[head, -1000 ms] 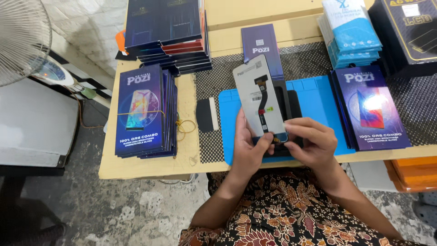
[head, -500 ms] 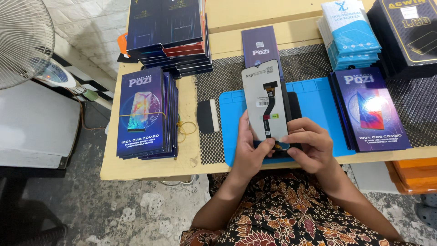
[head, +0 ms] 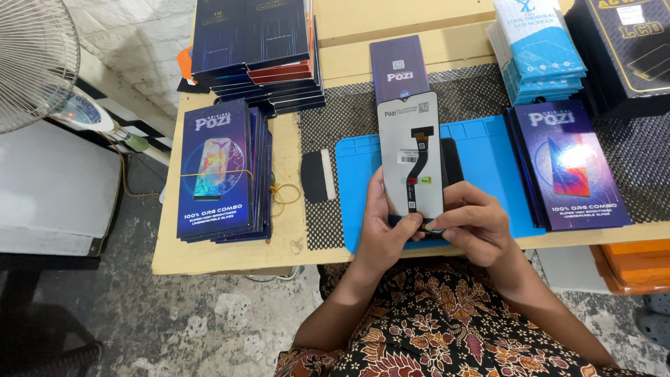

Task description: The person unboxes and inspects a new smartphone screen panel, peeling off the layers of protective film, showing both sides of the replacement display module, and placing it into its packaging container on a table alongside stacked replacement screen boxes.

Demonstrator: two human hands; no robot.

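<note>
Both my hands hold a phone display panel upright over the blue work mat, its grey back with a black flex cable facing me. My left hand grips the lower left edge, thumb at the bottom. My right hand grips the lower right corner, fingertips pinching the bottom edge. A black phone-shaped piece lies on the mat just behind the panel, mostly hidden.
A rubber-banded stack of purple boxes sits at the left, another dark stack behind it. A purple box lies right of the mat, light-blue packs and a black box behind. A small black-and-white tool lies left of the mat. A fan stands far left.
The panel has swung from tilted left to nearly upright and risen slightly. My fingers have shifted along its bottom edge.
</note>
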